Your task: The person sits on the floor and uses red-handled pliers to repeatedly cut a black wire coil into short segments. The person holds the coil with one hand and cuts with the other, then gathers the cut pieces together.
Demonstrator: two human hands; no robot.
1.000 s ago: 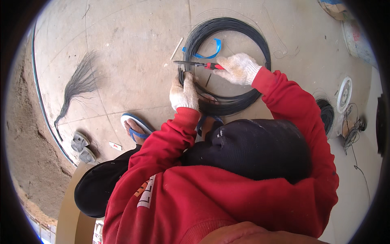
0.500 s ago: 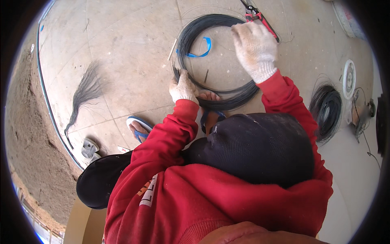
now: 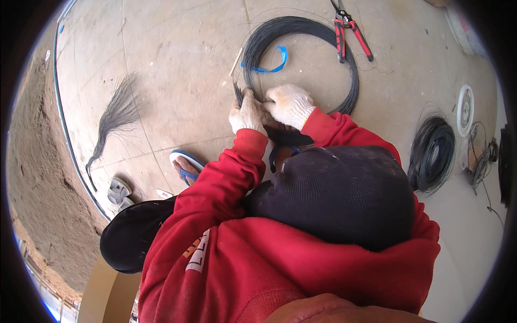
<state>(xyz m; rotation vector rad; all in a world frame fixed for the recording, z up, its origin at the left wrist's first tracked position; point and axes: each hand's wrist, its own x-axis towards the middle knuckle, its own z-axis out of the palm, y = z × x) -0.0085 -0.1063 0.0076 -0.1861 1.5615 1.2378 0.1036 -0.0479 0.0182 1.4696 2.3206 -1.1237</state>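
Note:
A coil of thin dark wire (image 3: 354, 86) lies on the floor in front of my feet. My left hand (image 3: 248, 114), in a whitish knit glove, is closed round the coil's near left side, where cut wire ends (image 3: 238, 95) stick up. Close beside it my gloved right hand (image 3: 289, 104) pinches at the same bundle, its fingertips almost against the left hand. Which strands the right fingers hold is too small to make out. Inside the ring curls a blue strip (image 3: 282, 60). Red-handled pliers or cutters (image 3: 348, 33) rest at the coil's far right edge.
A loose sheaf of cut wire (image 3: 116, 116) lies on the left. Another wire coil (image 3: 432, 154) sits on the right, near a white disc (image 3: 465, 110). A thin pale stick (image 3: 235, 62) lies beside the ring. My sandalled foot (image 3: 187, 166) is on the tiles.
My right hand has come down and left from beside the cutters to meet the left hand at the wire bundle. The left hand keeps its grip. The cutters now show in full.

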